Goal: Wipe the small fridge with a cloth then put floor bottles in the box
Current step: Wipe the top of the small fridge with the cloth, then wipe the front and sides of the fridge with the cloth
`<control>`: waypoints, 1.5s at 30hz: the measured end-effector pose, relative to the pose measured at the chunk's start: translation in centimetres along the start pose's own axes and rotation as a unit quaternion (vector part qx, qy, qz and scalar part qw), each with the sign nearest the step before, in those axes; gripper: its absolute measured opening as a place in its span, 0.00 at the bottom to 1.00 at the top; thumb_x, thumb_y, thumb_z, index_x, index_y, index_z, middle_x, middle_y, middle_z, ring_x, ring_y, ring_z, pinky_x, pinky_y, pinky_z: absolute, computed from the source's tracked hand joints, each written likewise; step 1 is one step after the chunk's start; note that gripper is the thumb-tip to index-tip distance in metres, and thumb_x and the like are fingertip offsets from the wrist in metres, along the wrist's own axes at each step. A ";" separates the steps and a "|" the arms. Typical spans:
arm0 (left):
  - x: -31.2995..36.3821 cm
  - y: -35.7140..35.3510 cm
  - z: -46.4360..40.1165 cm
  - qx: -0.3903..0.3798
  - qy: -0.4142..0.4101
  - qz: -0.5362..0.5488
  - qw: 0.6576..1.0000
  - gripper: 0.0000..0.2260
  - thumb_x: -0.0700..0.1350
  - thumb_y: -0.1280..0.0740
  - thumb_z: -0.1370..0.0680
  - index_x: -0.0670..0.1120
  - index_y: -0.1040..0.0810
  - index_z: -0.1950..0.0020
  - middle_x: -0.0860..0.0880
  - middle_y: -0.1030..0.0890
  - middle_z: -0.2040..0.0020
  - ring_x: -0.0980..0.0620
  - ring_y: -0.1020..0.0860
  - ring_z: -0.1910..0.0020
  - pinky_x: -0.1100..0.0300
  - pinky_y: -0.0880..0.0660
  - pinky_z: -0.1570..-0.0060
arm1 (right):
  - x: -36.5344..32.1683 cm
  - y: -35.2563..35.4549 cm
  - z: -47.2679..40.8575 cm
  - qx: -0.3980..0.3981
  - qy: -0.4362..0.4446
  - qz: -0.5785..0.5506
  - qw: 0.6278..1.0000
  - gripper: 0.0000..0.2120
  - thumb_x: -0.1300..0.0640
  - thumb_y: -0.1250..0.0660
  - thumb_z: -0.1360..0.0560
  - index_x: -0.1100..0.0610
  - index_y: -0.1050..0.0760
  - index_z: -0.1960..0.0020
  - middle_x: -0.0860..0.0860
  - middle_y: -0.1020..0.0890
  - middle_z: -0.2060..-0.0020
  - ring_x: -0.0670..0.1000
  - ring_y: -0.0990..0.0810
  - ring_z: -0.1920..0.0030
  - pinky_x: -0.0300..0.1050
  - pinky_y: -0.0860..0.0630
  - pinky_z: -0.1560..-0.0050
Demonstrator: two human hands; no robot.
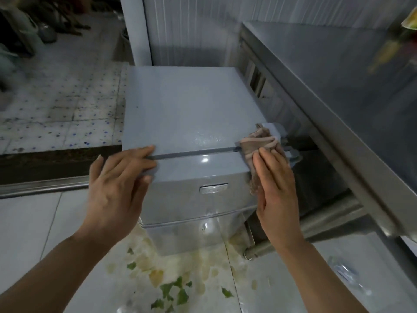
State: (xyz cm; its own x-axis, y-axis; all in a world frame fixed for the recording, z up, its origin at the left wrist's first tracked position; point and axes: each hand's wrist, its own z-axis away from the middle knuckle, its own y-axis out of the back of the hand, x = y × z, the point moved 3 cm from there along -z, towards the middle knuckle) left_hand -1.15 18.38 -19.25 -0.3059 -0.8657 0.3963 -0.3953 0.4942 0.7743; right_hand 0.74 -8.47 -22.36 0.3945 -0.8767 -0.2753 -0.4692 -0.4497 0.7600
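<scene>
The small grey box-shaped fridge [187, 123] stands on the white tiled floor [33, 222] beside a steel desk [338, 91], my left hand [117, 186] resting on its front left corner, fingers loosely apart, while my right hand's [274, 184] straight, together fingers press the crumpled brownish cloth [259, 145] against its right corner.

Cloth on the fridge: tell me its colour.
The cloth is brownish tan, seen in the head view.
</scene>
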 end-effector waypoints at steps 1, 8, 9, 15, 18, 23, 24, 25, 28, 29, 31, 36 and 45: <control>0.1 0.0 0.0 0.007 -0.002 -0.005 1.000 0.14 0.47 0.44 0.22 0.44 0.21 0.48 0.51 0.23 0.37 0.46 0.25 0.40 0.38 0.35 0.40 | 0.2 0.1 0.0 0.007 0.014 -0.001 1.000 0.28 0.63 0.33 0.28 0.61 0.35 0.29 0.59 0.32 0.30 0.57 0.40 0.27 0.62 0.37 0.30; -0.6 -1.7 3.3 0.152 0.000 -0.086 0.985 0.16 0.47 0.44 0.20 0.45 0.25 0.36 0.44 0.29 0.31 0.40 0.32 0.32 0.35 0.40 0.37 | 2.4 -0.5 1.9 0.081 0.062 0.043 0.994 0.27 0.67 0.36 0.26 0.63 0.37 0.28 0.59 0.34 0.29 0.59 0.40 0.26 0.57 0.38 0.28; -1.3 -2.3 4.2 0.173 0.006 -0.071 0.982 0.18 0.48 0.45 0.20 0.46 0.30 0.33 0.44 0.33 0.29 0.39 0.34 0.31 0.33 0.39 0.37 | 2.9 -0.9 2.4 0.095 0.057 0.048 0.993 0.28 0.69 0.35 0.27 0.63 0.38 0.28 0.59 0.36 0.28 0.59 0.41 0.26 0.56 0.39 0.28; -4.7 -6.4 8.0 0.212 -0.035 0.001 0.977 0.23 0.48 0.45 0.22 0.46 0.40 0.27 0.42 0.44 0.24 0.39 0.40 0.27 0.31 0.34 0.40 | 6.2 -3.7 4.6 0.165 -0.047 0.039 0.984 0.33 0.69 0.34 0.26 0.60 0.43 0.24 0.54 0.47 0.24 0.49 0.47 0.27 0.47 0.41 0.32; -4.7 -7.2 8.1 0.245 -0.074 -0.024 0.966 0.25 0.43 0.42 0.23 0.40 0.40 0.27 0.39 0.42 0.25 0.40 0.40 0.27 0.40 0.39 0.31 | 7.2 -4.5 4.2 0.183 -0.052 0.011 0.982 0.35 0.67 0.37 0.24 0.55 0.50 0.23 0.51 0.51 0.23 0.45 0.49 0.28 0.44 0.41 0.36; -5.6 -7.9 7.8 0.284 -0.092 0.002 0.955 0.28 0.34 0.35 0.25 0.43 0.40 0.27 0.42 0.39 0.26 0.47 0.39 0.27 0.47 0.39 0.30 | 7.7 -5.7 3.7 0.242 0.020 -0.017 0.970 0.31 0.69 0.42 0.23 0.57 0.49 0.23 0.50 0.51 0.24 0.50 0.49 0.24 0.36 0.48 0.29; -5.8 -8.1 7.9 0.287 -0.082 0.025 0.954 0.29 0.35 0.35 0.25 0.46 0.40 0.26 0.45 0.37 0.27 0.53 0.37 0.29 0.49 0.37 0.31 | 7.6 -6.2 3.9 0.256 0.022 -0.027 0.966 0.30 0.70 0.43 0.22 0.58 0.49 0.23 0.50 0.51 0.24 0.51 0.49 0.24 0.32 0.49 0.29; -6.0 -8.1 8.1 0.294 -0.063 0.057 0.952 0.29 0.36 0.35 0.25 0.49 0.40 0.26 0.49 0.34 0.28 0.59 0.35 0.33 0.53 0.35 0.34 | 7.2 -6.7 4.1 0.269 0.025 -0.040 0.962 0.29 0.70 0.43 0.22 0.59 0.48 0.24 0.50 0.50 0.24 0.51 0.49 0.24 0.31 0.50 0.28; -6.8 -8.3 9.0 0.305 0.005 0.124 0.944 0.26 0.42 0.35 0.24 0.56 0.38 0.29 0.62 0.30 0.36 0.66 0.32 0.40 0.60 0.33 0.42 | 5.1 -7.9 4.4 0.292 0.082 -0.052 0.951 0.26 0.72 0.44 0.23 0.63 0.43 0.26 0.54 0.45 0.25 0.56 0.46 0.24 0.51 0.45 0.24; -7.0 -8.6 9.2 0.292 0.017 0.126 0.948 0.25 0.42 0.36 0.24 0.56 0.37 0.29 0.63 0.29 0.38 0.65 0.31 0.40 0.60 0.32 0.42 | 4.1 -8.1 4.3 0.291 0.112 -0.048 0.949 0.25 0.72 0.44 0.22 0.64 0.42 0.26 0.56 0.43 0.26 0.57 0.45 0.24 0.57 0.43 0.26; -7.0 -8.9 9.7 0.264 0.024 0.111 0.958 0.25 0.42 0.36 0.24 0.56 0.36 0.29 0.61 0.28 0.38 0.64 0.30 0.42 0.58 0.32 0.42 | 2.2 -8.7 4.1 0.281 0.154 -0.049 0.946 0.24 0.71 0.45 0.22 0.64 0.40 0.27 0.58 0.40 0.26 0.59 0.43 0.25 0.60 0.42 0.27; -6.7 -8.7 9.9 0.236 0.053 0.157 0.958 0.25 0.40 0.36 0.23 0.58 0.36 0.28 0.64 0.30 0.40 0.69 0.29 0.46 0.66 0.33 0.49 | -2.4 -10.2 4.1 0.291 0.205 -0.063 0.932 0.25 0.75 0.39 0.25 0.65 0.35 0.29 0.60 0.34 0.29 0.62 0.38 0.27 0.61 0.39 0.28; -6.6 -8.5 10.2 0.190 0.074 0.251 0.946 0.27 0.36 0.38 0.22 0.61 0.36 0.29 0.71 0.29 0.44 0.77 0.31 0.49 0.73 0.33 0.52 | -4.8 -10.7 4.2 0.298 0.263 -0.010 0.918 0.30 0.79 0.36 0.29 0.63 0.34 0.30 0.57 0.32 0.30 0.59 0.37 0.27 0.58 0.38 0.28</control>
State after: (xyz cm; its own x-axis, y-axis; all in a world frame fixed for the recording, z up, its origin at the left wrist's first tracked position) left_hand -4.65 20.69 -33.45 -0.4240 -0.5011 0.7544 -0.5239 0.8152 0.2471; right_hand 0.49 -0.19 -31.64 0.6606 -0.7345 0.1554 -0.7449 -0.6154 0.2576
